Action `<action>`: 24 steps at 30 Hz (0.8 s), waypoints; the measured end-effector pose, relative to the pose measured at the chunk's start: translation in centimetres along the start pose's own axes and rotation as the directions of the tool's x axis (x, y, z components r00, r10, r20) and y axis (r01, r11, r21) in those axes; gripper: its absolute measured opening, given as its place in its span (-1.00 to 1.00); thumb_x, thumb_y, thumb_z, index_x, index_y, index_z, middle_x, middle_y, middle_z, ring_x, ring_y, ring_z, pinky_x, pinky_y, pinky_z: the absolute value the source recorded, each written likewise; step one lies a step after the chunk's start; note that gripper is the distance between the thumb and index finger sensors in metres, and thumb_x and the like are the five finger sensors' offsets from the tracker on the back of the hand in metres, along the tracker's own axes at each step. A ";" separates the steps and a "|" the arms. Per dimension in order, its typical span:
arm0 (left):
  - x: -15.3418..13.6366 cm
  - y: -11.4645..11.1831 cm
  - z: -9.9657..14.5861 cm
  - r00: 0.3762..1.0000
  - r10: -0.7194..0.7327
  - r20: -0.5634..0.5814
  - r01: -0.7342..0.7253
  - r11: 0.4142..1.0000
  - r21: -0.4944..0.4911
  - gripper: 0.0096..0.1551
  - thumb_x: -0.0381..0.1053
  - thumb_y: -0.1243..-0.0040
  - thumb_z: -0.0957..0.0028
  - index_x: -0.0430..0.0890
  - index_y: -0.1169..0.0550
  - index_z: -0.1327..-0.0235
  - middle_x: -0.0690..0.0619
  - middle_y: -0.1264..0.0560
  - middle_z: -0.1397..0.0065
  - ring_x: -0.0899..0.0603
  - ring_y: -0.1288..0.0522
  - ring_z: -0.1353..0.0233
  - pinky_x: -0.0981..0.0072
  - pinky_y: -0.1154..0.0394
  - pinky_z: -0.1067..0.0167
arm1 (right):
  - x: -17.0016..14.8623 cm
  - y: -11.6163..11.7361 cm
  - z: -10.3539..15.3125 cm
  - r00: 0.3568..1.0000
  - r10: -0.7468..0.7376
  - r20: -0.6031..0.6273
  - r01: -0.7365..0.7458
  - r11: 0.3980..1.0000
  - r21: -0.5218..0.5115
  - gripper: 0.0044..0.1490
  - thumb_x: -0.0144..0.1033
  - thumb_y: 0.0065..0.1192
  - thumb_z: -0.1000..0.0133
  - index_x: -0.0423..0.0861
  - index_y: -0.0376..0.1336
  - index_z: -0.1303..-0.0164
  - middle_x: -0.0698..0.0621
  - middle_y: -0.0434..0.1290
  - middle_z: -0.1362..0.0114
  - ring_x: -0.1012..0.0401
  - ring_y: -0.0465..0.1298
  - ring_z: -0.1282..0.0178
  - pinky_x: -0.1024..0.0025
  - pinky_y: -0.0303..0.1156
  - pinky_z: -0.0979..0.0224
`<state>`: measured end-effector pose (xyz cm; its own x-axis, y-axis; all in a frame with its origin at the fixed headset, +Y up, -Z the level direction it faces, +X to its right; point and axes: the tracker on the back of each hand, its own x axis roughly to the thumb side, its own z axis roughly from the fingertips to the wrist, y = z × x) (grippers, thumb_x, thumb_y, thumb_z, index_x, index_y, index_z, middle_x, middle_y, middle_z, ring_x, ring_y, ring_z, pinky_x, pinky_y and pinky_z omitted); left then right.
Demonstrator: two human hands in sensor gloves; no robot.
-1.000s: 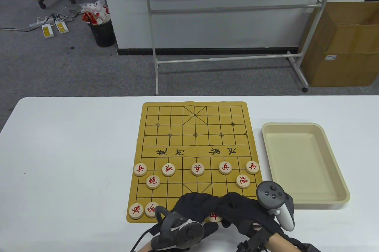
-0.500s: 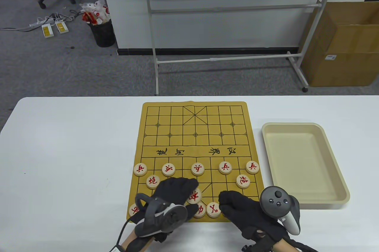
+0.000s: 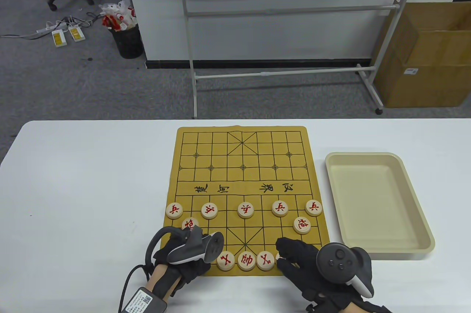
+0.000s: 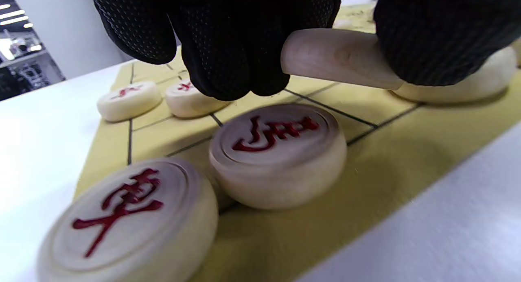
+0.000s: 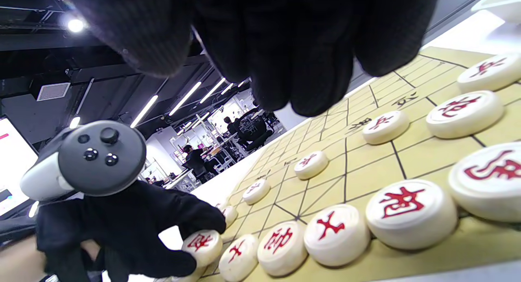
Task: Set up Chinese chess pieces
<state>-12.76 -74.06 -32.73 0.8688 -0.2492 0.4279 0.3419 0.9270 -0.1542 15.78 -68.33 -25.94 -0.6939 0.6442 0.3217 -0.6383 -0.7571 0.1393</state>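
The yellow chess board [image 3: 243, 165] holds red-lettered wooden pieces: a soldier row [image 3: 245, 210], a right cannon [image 3: 302, 225], a half-hidden left cannon [image 3: 190, 222], and three pieces in the near row [image 3: 246, 260]. My left hand [image 3: 186, 267] is over the board's near left corner. In the left wrist view its fingers [image 4: 228, 50] and thumb pinch a tilted piece [image 4: 338, 58] just above the board, beside two lying pieces [image 4: 276, 151]. My right hand [image 3: 292, 259] rests with loosely bent fingers on the near right row, hiding pieces there; its fingers [image 5: 301, 50] hold nothing.
A beige tray [image 3: 379, 250] stands right of the board and has nothing in it. White table [image 3: 84, 187] stretches to the left. Beyond the far edge stand a whiteboard frame [image 3: 279, 73] and a cardboard box [image 3: 427, 59] on the floor.
My left hand has gone from the near middle of the board to its near left corner with a piece pinched. A third piece now shows in the near row. The right hand barely shifted.
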 end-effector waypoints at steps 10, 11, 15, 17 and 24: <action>0.9 -0.2 -0.2 0.999 -0.027 0.016 0.027 1.000 -0.002 -0.07 0.34 -0.36 0.37 0.08 -0.47 -0.36 0.10 -0.58 -0.37 -0.04 -0.62 -0.35 -0.23 -0.33 -0.51 | -0.1 0.1 -0.2 1.000 0.008 -0.013 -0.008 1.000 0.016 -0.20 -0.01 0.25 -0.09 -0.20 0.28 -0.47 -0.23 0.52 -0.40 -0.13 0.59 -0.27 -0.19 0.37 -0.43; 0.9 -0.3 -0.3 1.000 -0.017 0.020 0.017 1.000 -0.001 -0.08 0.34 -0.36 0.37 0.09 -0.48 -0.36 0.12 -0.58 -0.38 -0.04 -0.62 -0.37 -0.23 -0.32 -0.51 | -0.1 0.1 -0.2 1.000 0.009 -0.014 -0.009 1.000 0.018 -0.20 -0.01 0.25 -0.09 -0.20 0.28 -0.47 -0.23 0.52 -0.40 -0.13 0.59 -0.27 -0.19 0.37 -0.43; 0.9 -0.3 -0.3 1.000 -0.027 0.013 0.026 1.000 0.003 -0.09 0.34 -0.36 0.38 0.13 -0.48 -0.34 0.17 -0.57 -0.39 -0.02 -0.60 -0.40 -0.26 -0.31 -0.51 | -0.2 0.1 -0.2 1.000 0.010 -0.016 -0.010 1.000 0.022 -0.20 -0.01 0.25 -0.09 -0.19 0.28 -0.48 -0.23 0.52 -0.40 -0.13 0.59 -0.27 -0.19 0.38 -0.43; 1.0 -0.4 -0.4 0.999 -0.033 0.006 0.033 0.999 -0.013 -0.10 0.35 -0.35 0.38 0.16 -0.48 -0.34 0.19 -0.56 -0.40 -0.03 -0.57 -0.43 -0.26 -0.29 -0.52 | -0.2 0.2 -0.3 1.000 0.012 -0.017 -0.012 1.000 0.023 -0.19 -0.01 0.25 -0.09 -0.19 0.28 -0.48 -0.23 0.52 -0.40 -0.13 0.59 -0.27 -0.19 0.38 -0.43; 1.1 -0.5 -0.4 0.999 -0.050 -0.002 0.049 0.998 -0.035 -0.10 0.36 -0.34 0.38 0.17 -0.46 -0.35 0.18 -0.53 -0.44 -0.04 -0.54 -0.47 -0.27 -0.28 -0.52 | -0.2 0.3 -0.3 1.000 0.020 -0.011 -0.019 0.999 0.032 -0.18 0.00 0.25 -0.09 -0.20 0.27 -0.49 -0.23 0.52 -0.41 -0.13 0.58 -0.28 -0.19 0.37 -0.44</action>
<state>-11.83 -74.92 -32.55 0.8516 -0.2955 0.4329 0.3966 0.9033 -0.1637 15.63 -68.70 -26.30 -0.7101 0.6304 0.3136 -0.6138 -0.7724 0.1630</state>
